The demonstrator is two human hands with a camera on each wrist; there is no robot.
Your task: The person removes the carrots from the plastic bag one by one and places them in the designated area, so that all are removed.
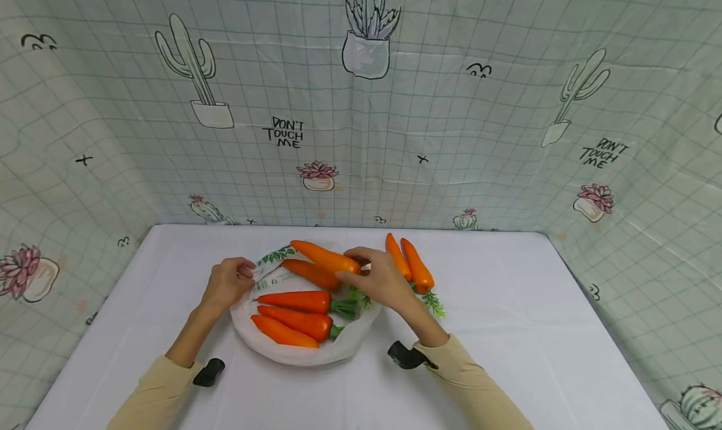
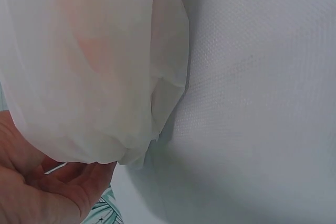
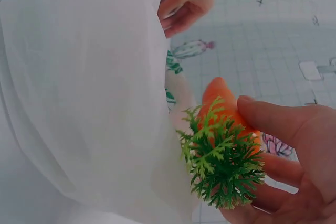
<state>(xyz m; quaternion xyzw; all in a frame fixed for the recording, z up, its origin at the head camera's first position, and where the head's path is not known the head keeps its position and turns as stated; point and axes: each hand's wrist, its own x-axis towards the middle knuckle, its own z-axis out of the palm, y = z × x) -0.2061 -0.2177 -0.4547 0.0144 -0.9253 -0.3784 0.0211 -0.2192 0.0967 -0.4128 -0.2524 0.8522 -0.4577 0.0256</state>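
Note:
A white plastic bag (image 1: 293, 356) with green print lies spread on the table, its mouth open and several orange carrots (image 1: 293, 301) inside. My left hand (image 1: 230, 283) pinches the bag's rim on the left side; in the left wrist view, the bag (image 2: 105, 98) hides part of the fingers. Over the far right part of the bag, my right hand (image 1: 378, 274) grips a carrot (image 1: 326, 256) near its leafy end, the tip pointing left. The right wrist view shows the green leaves (image 3: 226, 166) hanging by the fingers, beside the bag's outer wall.
To the right of the bag, two more carrots (image 1: 417, 267) with green leaves (image 1: 434, 304) lie side by side on the white table (image 1: 507, 330). A cactus-printed cloth (image 1: 440, 123) stands behind the table and along both sides.

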